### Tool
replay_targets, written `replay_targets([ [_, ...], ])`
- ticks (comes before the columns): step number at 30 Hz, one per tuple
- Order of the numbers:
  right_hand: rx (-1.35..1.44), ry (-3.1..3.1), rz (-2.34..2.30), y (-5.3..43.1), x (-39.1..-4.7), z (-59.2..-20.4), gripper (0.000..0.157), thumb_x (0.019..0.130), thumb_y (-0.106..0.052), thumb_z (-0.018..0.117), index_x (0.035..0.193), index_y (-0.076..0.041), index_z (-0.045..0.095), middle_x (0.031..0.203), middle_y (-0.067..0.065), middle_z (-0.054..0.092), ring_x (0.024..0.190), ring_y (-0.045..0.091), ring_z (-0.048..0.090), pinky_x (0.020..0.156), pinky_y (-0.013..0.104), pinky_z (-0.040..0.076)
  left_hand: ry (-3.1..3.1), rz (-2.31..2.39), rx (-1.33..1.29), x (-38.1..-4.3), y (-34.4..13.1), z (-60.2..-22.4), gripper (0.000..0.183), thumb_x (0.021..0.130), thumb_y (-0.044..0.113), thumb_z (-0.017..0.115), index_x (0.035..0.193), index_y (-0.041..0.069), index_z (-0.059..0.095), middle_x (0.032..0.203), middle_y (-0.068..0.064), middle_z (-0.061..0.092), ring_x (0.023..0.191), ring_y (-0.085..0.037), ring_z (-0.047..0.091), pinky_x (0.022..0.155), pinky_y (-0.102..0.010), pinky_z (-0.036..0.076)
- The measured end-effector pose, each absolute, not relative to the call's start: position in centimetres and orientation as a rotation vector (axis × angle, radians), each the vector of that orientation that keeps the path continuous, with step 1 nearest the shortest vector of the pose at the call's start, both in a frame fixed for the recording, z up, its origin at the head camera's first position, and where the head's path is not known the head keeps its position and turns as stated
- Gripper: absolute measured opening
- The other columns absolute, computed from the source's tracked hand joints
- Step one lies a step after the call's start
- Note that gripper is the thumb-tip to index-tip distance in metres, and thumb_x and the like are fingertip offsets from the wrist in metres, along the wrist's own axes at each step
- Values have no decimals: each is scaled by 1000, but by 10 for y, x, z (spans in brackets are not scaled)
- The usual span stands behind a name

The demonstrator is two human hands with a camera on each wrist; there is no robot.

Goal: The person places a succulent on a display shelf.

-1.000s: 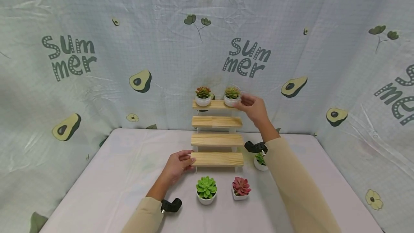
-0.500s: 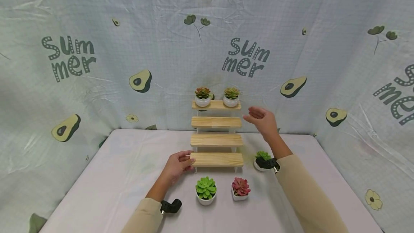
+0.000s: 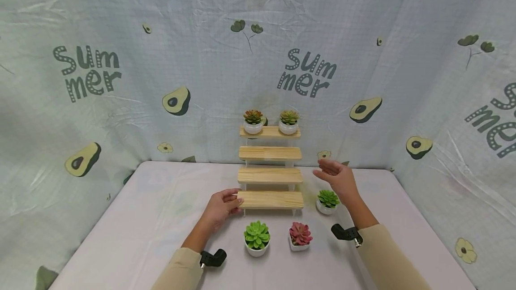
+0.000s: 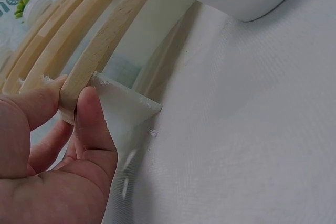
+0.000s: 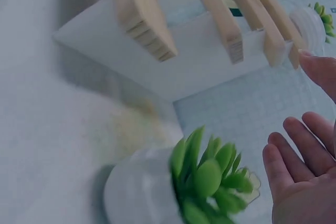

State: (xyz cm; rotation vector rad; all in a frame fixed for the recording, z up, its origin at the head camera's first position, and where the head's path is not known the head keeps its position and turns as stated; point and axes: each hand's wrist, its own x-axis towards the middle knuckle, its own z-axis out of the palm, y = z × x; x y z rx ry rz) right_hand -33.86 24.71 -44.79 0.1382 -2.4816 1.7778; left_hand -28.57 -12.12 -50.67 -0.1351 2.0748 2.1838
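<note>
Centrally, a stepped shelf [image 3: 270, 175] stands on the table [image 3: 181, 191], planks [image 3: 270, 153] running left-right, stepping down frontward; pale wood, supports [image 5: 173, 74] apparently white. Left hand [image 3: 219, 207] pinches lowest plank's [image 3: 270, 200] end; right hand [image 3: 340, 180] relaxed, empty, near green succulent [image 3: 328, 198].

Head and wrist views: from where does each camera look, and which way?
Head: worn there, facing forward and down at the shelf; left hand, right hand, sleeves show.
Left wrist: worn there, facing the left hand pinching a board.
Right wrist: worn there, facing the right hand and a green succulent.
Wrist views share the shelf.
</note>
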Motion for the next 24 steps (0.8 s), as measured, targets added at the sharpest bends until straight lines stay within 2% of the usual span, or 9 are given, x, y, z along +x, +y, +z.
replay_targets([
  [3,103,-2494,1764,253,-331,-455,73,88,-41,82,146,-7,55,151,13,56,143,28,51,106,28,52,2080,2185,-131,-286,-121,-507,40,96,-2,67,135,-8,59,103,-11,65,82,-14,66,69,-24,61],
  [8,63,-2521,1743,261,-318,-465,71,88,-42,81,146,-9,56,150,12,56,143,29,51,101,19,53,2091,2179,-141,-285,-121,-507,40,96,-2,68,135,-7,60,103,-11,65,83,-14,66,70,-26,61],
  [15,-8,-2552,1715,266,-300,-479,70,88,-44,80,144,-10,57,150,11,57,143,28,50,116,40,43,2078,2191,-130,-288,-121,-509,40,96,-3,67,135,-7,60,101,-10,66,82,-13,66,69,-24,61],
  [24,-75,-2524,1726,272,-287,-498,79,84,-43,84,148,-8,53,153,11,54,145,27,47,120,44,38,2074,2191,-122,-289,-120,-510,41,96,-4,66,136,-8,58,103,-12,66,82,-13,67,69,-24,60],
])
